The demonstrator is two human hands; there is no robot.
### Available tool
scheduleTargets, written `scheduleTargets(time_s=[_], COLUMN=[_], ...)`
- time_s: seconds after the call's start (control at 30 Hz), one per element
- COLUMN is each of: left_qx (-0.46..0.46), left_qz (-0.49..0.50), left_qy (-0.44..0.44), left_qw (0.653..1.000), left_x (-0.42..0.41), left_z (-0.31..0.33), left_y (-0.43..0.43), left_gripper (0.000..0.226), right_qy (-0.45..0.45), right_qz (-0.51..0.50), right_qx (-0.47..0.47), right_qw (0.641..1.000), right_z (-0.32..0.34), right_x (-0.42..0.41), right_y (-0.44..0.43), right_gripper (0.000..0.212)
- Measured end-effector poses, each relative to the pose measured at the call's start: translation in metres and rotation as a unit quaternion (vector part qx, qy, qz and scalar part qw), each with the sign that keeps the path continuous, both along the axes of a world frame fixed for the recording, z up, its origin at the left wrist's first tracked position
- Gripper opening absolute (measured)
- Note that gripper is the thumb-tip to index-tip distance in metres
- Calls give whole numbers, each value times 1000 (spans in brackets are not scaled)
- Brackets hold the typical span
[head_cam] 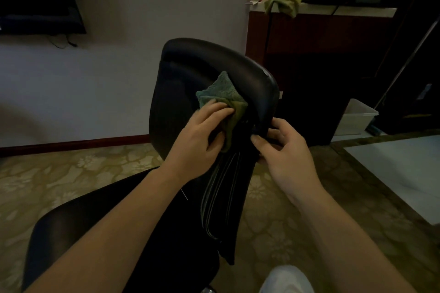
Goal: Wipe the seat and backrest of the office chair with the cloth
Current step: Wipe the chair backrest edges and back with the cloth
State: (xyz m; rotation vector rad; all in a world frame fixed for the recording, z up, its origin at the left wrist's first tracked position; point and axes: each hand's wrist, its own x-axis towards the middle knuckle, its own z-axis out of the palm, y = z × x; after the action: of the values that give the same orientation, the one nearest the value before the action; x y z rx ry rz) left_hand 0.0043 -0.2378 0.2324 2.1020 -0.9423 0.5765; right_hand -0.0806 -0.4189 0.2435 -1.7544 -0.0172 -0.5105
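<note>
1. So, the left hand (pixel 202 135) has the green cloth (pixel 221 95) bunched up, fingers curled over it and thumb tucked underneath, pressing it flat on the black backrest (pixel 214 59).
2. That puts the cloth in the backrest's upper half, nearer its right edge, a bit below the top edge.
3. Meanwhile the right hand (pixel 281 147) grips the backrest's right edge, fingers wrapped round it.
4. Down at the lower left, the seat (pixel 107 221) pokes out under the left forearm.
5. Behind, a second cloth (pixel 283 3) hangs over the front edge of a wooden cabinet (pixel 321 31).
</note>
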Motion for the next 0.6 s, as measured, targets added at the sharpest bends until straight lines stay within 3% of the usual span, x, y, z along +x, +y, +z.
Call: scheduleTargets(time_s=[0.17,0.43,0.6], left_qx=[39,-25,-5], left_qz=[-14,-16,-38], left_qy=[-34,-37,-2], left_qw=[999,999,999], left_x=[25,12,7], left_z=[19,-1,-12], left_y=[4,-1,2], left_gripper=[33,30,41], right_qy=[-10,-20,-24], right_qz=[7,-1,-5], right_qx=[1,8,11], right_qw=[1000,1000,1000], right_z=[-4,-4,-6], right_x=[2,2,1], right_y=[0,1,2], right_gripper=[28,27,31])
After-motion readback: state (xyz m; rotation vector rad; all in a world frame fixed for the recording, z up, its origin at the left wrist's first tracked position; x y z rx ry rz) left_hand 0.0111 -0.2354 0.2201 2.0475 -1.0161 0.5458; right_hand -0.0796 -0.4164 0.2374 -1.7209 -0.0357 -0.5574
